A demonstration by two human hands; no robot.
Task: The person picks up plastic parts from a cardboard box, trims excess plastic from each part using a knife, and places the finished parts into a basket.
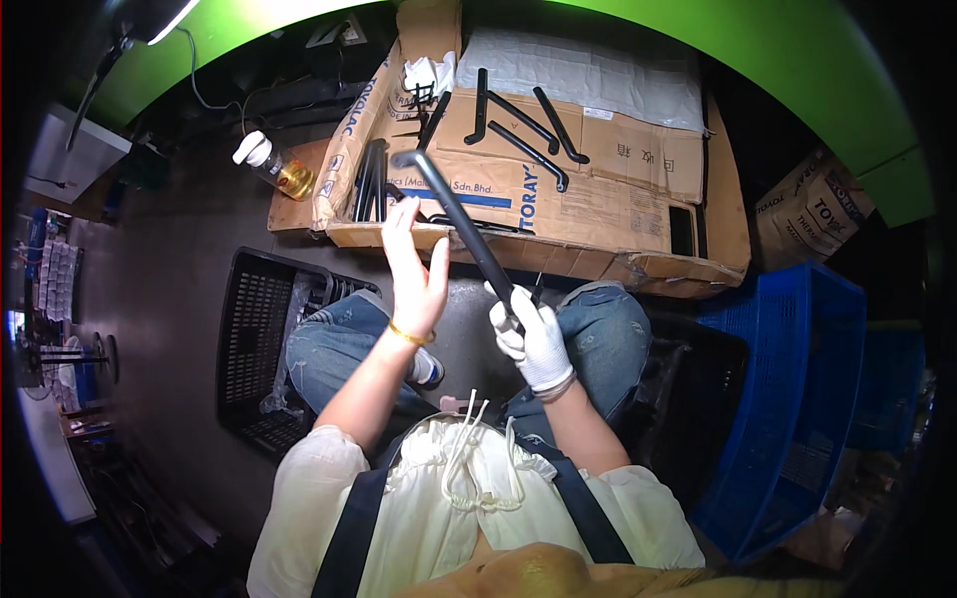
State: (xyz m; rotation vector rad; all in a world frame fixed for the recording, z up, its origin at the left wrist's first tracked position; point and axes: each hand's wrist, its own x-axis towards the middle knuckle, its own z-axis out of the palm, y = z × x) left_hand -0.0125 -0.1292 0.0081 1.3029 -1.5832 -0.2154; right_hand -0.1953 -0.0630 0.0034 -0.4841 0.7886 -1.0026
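Note:
My right hand (pixel 530 337), in a white glove, is closed around the lower end of a long black plastic bar (pixel 461 216) with a bent tip. The bar slants up and to the left, over the front edge of a cardboard tray (pixel 588 257). A thin dark pointed piece (pixel 539 285) sticks up beside the gloved fingers; its kind is unclear. My left hand (pixel 419 279) is bare, fingers stretched out, just left of the bar and below its bent tip; whether it touches the bar cannot be told. Several similar black bars (pixel 523 122) lie on the cardboard, with more bunched at its left side (pixel 371 184).
A bottle of yellowish liquid (pixel 289 177) stands left of the tray. Black baskets flank my knees, the left one (pixel 257 329) holding plastic wrap. Blue crates (pixel 788 399) stand at the right, with a printed paper sack (pixel 812 209) behind. A lamp (pixel 171 18) hangs at the upper left.

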